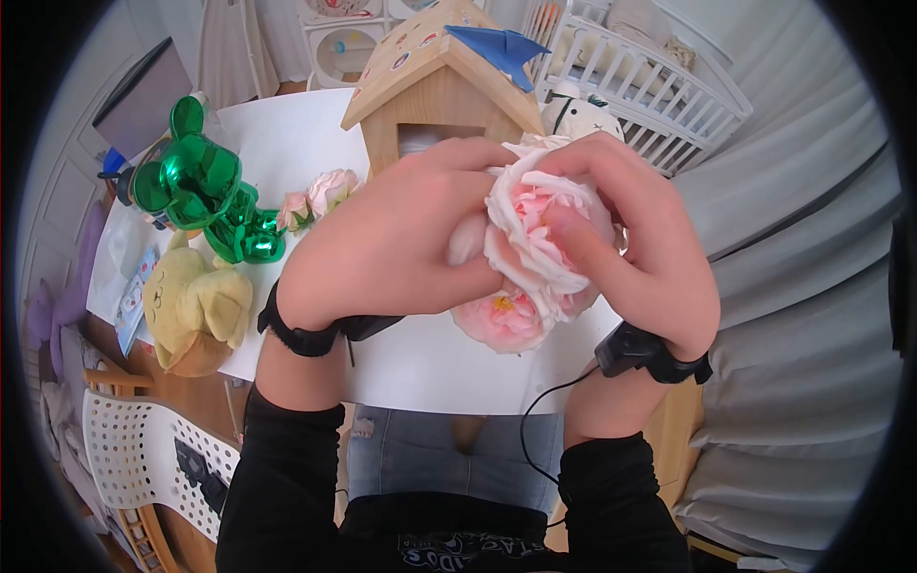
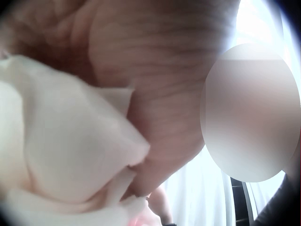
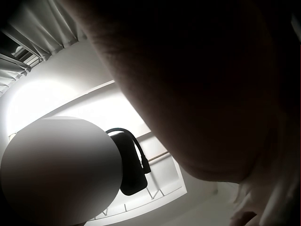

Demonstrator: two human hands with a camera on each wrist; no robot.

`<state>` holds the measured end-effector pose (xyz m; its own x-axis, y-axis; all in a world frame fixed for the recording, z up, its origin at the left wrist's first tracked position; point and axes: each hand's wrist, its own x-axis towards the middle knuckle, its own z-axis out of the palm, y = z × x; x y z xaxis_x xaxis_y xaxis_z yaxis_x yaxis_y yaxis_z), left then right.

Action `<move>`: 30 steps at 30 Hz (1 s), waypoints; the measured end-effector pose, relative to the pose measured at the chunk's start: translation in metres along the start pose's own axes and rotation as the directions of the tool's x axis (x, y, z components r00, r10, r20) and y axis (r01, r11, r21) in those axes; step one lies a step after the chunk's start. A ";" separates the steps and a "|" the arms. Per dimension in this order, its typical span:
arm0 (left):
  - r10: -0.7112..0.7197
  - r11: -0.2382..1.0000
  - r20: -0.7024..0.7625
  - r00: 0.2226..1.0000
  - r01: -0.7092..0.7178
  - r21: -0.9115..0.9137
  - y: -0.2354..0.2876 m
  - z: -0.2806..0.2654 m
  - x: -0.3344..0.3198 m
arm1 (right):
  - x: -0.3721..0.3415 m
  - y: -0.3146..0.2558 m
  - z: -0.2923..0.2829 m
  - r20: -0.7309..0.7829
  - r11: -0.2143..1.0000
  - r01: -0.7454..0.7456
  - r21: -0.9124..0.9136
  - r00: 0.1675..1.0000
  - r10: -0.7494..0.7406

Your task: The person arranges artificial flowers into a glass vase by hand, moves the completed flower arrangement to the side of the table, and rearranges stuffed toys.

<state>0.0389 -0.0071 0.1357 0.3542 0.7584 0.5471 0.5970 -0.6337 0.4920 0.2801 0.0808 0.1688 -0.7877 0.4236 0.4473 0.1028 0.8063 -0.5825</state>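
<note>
A bunch of pale pink roses is held up in front of the wooden house, over the white table. Its biggest rose (image 1: 540, 222) faces up between both hands, and a pink bloom with a yellow centre (image 1: 503, 320) hangs below it. My left hand (image 1: 406, 229) grips the bunch from the left, fingers curled round it. From the other side my right hand (image 1: 654, 244) holds the big rose, its thumb pressed into the petals and its fingers arched over the back. White petals (image 2: 70, 136) fill the left wrist view, close to the palm. The stems are hidden.
Behind the hands stands a wooden house (image 1: 444, 91) with a blue piece on its roof. A shiny green bear figure (image 1: 201, 177), loose pink roses (image 1: 332, 191) and a yellow plush toy (image 1: 196, 301) sit on the left. A white plush (image 1: 578, 119) is at the back right.
</note>
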 end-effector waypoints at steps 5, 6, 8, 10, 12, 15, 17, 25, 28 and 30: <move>-0.040 0.999 0.007 0.999 0.040 -0.016 -0.002 0.000 0.001 | -0.003 0.004 -0.004 0.021 0.998 0.057 -0.009 0.998 -0.057; -0.051 0.999 0.000 0.999 0.051 -0.013 -0.002 0.000 0.001 | -0.003 0.004 -0.004 0.024 0.998 0.053 -0.013 0.998 -0.053; -0.063 0.998 -0.007 0.998 0.063 -0.011 -0.003 0.001 0.001 | -0.003 0.004 -0.003 0.021 0.998 0.060 -0.018 0.998 -0.060; -0.037 0.999 -0.007 0.999 0.037 0.018 -0.004 0.001 0.001 | -0.003 0.004 -0.001 0.017 0.997 0.067 -0.023 0.998 -0.067; -0.068 0.997 0.010 0.998 0.068 0.023 -0.004 0.000 0.001 | -0.003 0.003 -0.001 0.023 0.997 0.058 -0.054 0.998 -0.057; -0.131 0.991 0.034 0.991 0.131 0.022 -0.003 0.000 0.000 | -0.003 0.009 0.001 -0.003 0.988 0.087 -0.127 0.996 -0.088; -0.164 0.986 0.040 0.986 0.163 0.018 -0.001 0.001 -0.001 | -0.003 0.008 0.006 -0.022 0.989 0.068 -0.131 0.997 -0.071; -0.126 0.992 0.050 0.991 0.125 0.027 -0.002 0.000 0.000 | 0.001 -0.003 0.003 0.021 0.986 -0.029 -0.165 0.999 0.033; -0.098 0.989 0.024 0.995 0.094 0.113 -0.001 -0.004 -0.002 | 0.001 -0.003 0.004 0.003 0.986 -0.003 -0.166 1.000 0.004; -0.140 0.985 0.022 0.990 0.137 0.109 0.003 -0.007 -0.003 | 0.001 -0.004 0.006 -0.029 0.983 -0.001 -0.183 1.000 -0.004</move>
<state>0.0345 -0.0122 0.1398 0.2830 0.8428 0.4579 0.7146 -0.5037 0.4854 0.2756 0.0760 0.1675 -0.7701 0.4319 0.4695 0.2128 0.8677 -0.4492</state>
